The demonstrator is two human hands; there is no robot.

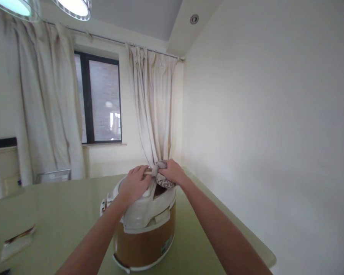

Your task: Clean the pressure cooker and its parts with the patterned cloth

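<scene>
A rice cooker (145, 244) with a brown body and a white lid stands on the green table in front of me. My left hand (136, 183) is over the left part of the lid, its fingers curled at a thin light-coloured bar (148, 173). Whether that bar belongs to the cooker I cannot tell. In my right hand (173, 172) is a bunched patterned cloth (165, 181), grey-white with dark markings. The cloth rests at the top of the lid, touching the end of the bar. Fingertips of both hands are partly hidden.
Green table (71, 210) spreads around the cooker and runs along the white wall (260, 126) at right. A small clear packet (18, 242) lies at the left, a dark object (4, 272) near the lower left corner. Curtains (154, 99) and a window (104, 101) are behind.
</scene>
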